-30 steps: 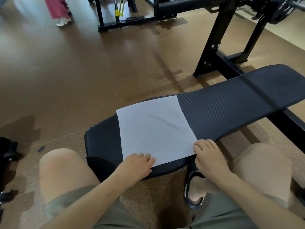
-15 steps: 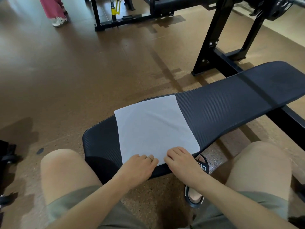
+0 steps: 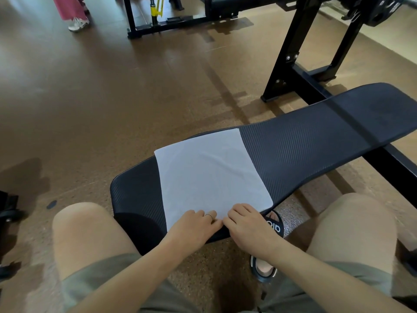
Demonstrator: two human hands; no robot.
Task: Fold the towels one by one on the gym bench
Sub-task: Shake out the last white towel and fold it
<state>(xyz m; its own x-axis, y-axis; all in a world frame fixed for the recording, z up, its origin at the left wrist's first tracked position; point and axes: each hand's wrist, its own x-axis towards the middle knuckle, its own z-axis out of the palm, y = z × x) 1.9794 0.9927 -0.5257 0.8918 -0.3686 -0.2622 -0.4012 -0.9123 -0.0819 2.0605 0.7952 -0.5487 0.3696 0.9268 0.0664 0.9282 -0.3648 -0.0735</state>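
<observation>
A white towel point(image 3: 209, 175) lies flat in a folded rectangle across the near end of the black gym bench point(image 3: 316, 145). My left hand point(image 3: 195, 229) rests on the towel's near edge, fingers curled down onto the cloth, a ring on one finger. My right hand point(image 3: 247, 227) sits right beside it on the same near edge, fingertips almost touching the left hand's. Both hands press or pinch the edge; the grip under the fingers is hidden.
My bare knees flank the bench end. A black sandal point(image 3: 270, 224) is on the floor under my right hand. A black rack frame point(image 3: 293, 53) stands behind the bench, another person's legs point(image 3: 72, 10) far left, dark equipment point(image 3: 6, 211) at the left edge.
My right hand has slid left along the towel's near edge, from its right corner to beside my left hand. The left hand and the towel stay put.
</observation>
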